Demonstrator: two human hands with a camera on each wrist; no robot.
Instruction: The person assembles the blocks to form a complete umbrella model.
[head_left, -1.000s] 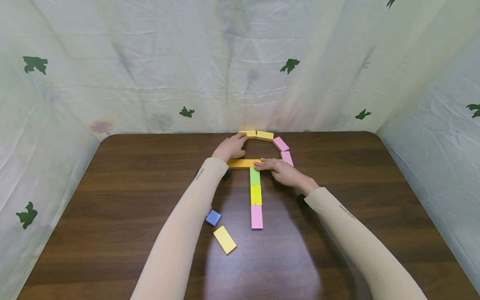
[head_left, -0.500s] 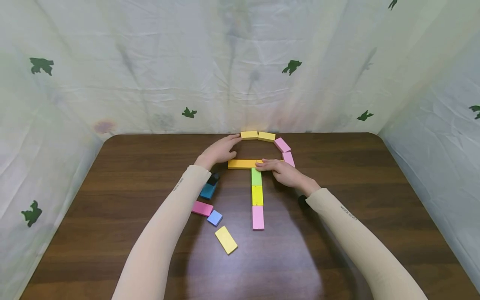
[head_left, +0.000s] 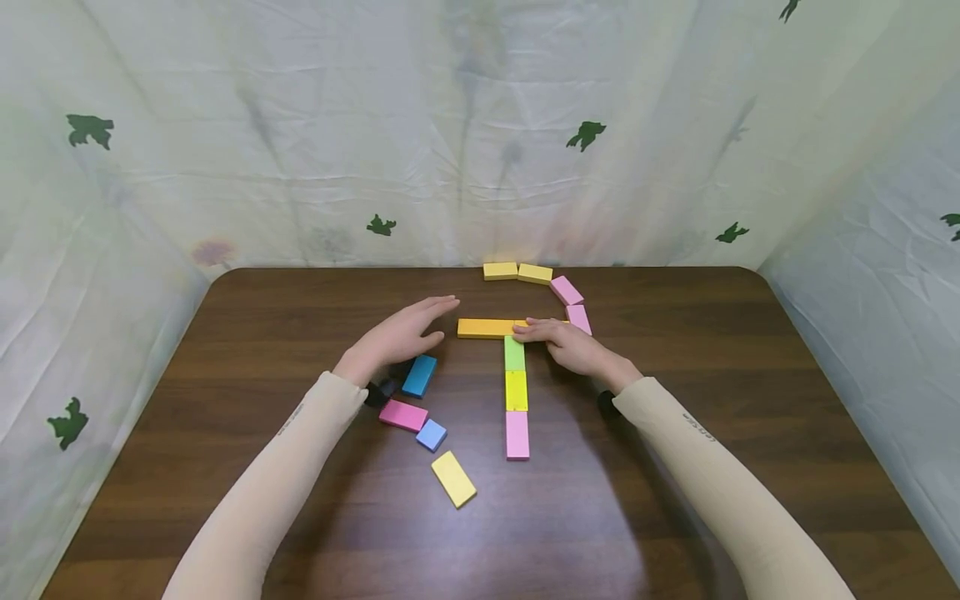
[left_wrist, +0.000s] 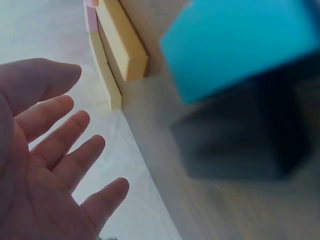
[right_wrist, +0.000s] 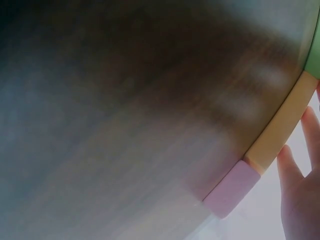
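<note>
My left hand (head_left: 393, 337) is held above the table, fingers extended and grasping nothing, beside the blue block (head_left: 419, 376). In the left wrist view its palm and spread fingers show, with the blue block (left_wrist: 235, 45) large and blurred. My right hand (head_left: 576, 347) lies with straight fingers over the row of orange blocks (head_left: 483, 328), partly covering it. Below that row runs a column of a green block (head_left: 514, 353), a bright yellow block (head_left: 516, 391) and a pink block (head_left: 517, 435). Two pale yellow blocks (head_left: 517, 272) and two pink blocks (head_left: 567, 291) curve above the row.
A magenta block (head_left: 403, 415), a small blue block (head_left: 431, 435) and a loose pale yellow block (head_left: 453, 479) lie on the brown table (head_left: 712, 325), left of the column. A pale curtain (head_left: 300, 150) hangs behind the table's far edge.
My left hand has left the pale yellow block at the top of the curve and moved left and nearer, uncovering the blue and magenta blocks. My right hand stays in place.
</note>
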